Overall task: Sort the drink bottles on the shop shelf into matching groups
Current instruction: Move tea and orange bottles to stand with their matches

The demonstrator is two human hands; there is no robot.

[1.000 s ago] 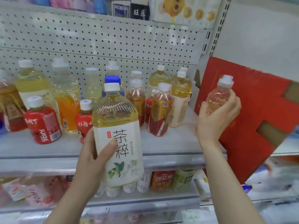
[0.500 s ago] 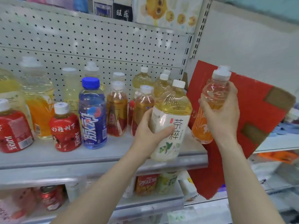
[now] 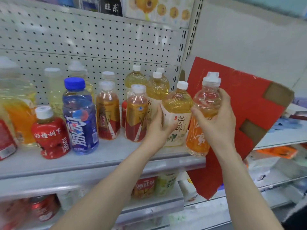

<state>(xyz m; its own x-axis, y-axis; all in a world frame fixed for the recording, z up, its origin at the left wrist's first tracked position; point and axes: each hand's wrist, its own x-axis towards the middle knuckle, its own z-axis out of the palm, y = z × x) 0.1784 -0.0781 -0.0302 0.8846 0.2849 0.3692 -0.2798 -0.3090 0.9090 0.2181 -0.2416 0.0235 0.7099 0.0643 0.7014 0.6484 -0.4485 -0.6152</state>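
Observation:
My left hand (image 3: pixel 157 127) grips a yellow tea bottle (image 3: pixel 178 113) with a white label, standing at the right end of the grey shelf (image 3: pixel 99 156), in front of three matching yellow tea bottles (image 3: pixel 156 90). My right hand (image 3: pixel 216 123) holds an orange-labelled bottle (image 3: pixel 202 117) with a clear cap, upright just off the shelf's right edge and touching the tea bottle. Left of them stand two amber bottles with red labels (image 3: pixel 137 113), a blue bottle (image 3: pixel 79 117) and a small red juice bottle (image 3: pixel 49 133).
A red cardboard sheet (image 3: pixel 249 113) leans behind my right hand at the shelf's right end. Pale yellow and orange bottles (image 3: pixel 18 113) crowd the left rear. White pegboard (image 3: pixel 99 44) backs the shelf. Cans and bottles fill the shelf below (image 3: pixel 146 186).
My left hand carried the yellow tea bottle rightward and set it down at the shelf's right end beside its matches. My right hand brought the orange-labelled bottle lower and closer.

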